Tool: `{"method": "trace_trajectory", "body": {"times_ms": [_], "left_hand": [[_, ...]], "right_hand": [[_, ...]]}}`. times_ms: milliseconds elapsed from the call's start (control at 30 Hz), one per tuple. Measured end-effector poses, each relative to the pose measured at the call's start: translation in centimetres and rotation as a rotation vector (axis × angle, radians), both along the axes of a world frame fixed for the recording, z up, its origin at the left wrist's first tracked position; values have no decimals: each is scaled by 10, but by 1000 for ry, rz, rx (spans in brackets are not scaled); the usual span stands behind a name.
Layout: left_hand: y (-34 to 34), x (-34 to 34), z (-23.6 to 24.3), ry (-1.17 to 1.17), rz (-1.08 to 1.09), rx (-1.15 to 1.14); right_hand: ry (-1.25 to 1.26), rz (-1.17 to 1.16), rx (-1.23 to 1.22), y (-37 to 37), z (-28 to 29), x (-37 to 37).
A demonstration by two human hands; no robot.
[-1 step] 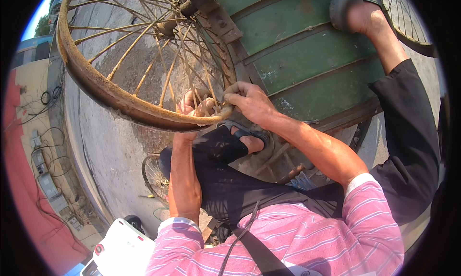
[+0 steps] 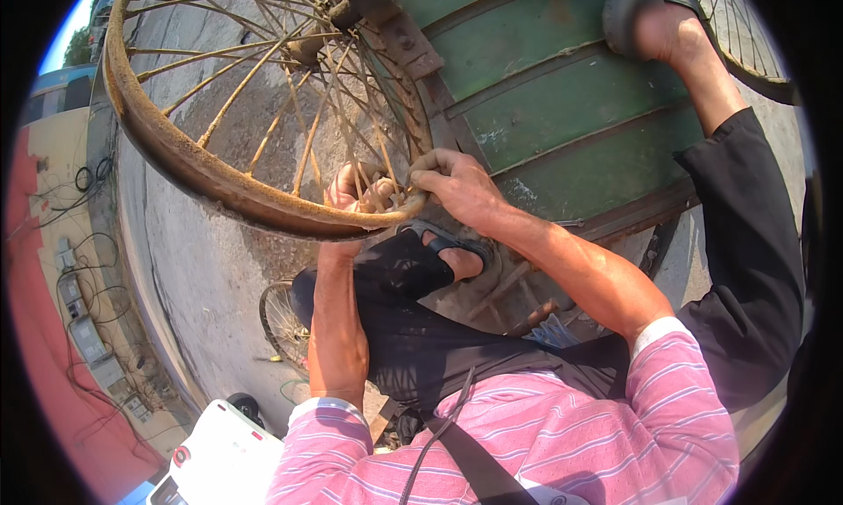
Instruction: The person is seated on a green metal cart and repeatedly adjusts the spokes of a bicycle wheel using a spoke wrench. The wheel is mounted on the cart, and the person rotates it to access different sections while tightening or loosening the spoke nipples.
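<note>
A rusty, bare spoked wheel (image 2: 184,164) without a tyre stands in front of me, fixed beside a green panelled cart bed (image 2: 562,119). Through the spokes near the closest part of the rim, my left hand (image 2: 358,191) has its fingers curled around the lower end of a spoke (image 2: 384,158). On the rim's right side, my right hand (image 2: 457,184) pinches with thumb and forefinger close to the rim's edge. What sits between those fingertips is too small to make out. The wheel's hub (image 2: 305,50) lies farther off, by a rusty metal bracket (image 2: 413,53).
My sandalled foot (image 2: 461,259) is on the ground below the wheel; the other leg (image 2: 746,241) stretches over the cart. A second wheel (image 2: 283,321) lies low at left. A white vehicle (image 2: 224,457) is at lower left. Wires and boxes (image 2: 88,338) line the wall.
</note>
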State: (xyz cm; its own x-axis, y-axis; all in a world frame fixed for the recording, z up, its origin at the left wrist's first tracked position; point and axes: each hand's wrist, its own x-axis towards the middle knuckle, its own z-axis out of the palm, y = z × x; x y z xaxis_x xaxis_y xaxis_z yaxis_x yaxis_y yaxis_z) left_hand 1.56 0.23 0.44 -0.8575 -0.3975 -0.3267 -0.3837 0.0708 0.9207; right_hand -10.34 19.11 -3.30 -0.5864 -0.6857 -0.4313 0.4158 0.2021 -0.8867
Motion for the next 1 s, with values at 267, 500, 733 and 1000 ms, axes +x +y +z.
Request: {"method": "trace_trajectory", "body": {"times_ms": [267,500,733,1000], "left_hand": [[9,0,-1,79,-45,-53],[10,-2,10,-29,-114,-201],[7,-4,8,-27,-93,114],[15,-9,23,-61,-118,-22]], "right_hand": [[15,15,24,0,0,-1],[32,22,25,1,2,-1],[75,47,39,0,9,-4],[225,85,41,-3,12,-3]]}}
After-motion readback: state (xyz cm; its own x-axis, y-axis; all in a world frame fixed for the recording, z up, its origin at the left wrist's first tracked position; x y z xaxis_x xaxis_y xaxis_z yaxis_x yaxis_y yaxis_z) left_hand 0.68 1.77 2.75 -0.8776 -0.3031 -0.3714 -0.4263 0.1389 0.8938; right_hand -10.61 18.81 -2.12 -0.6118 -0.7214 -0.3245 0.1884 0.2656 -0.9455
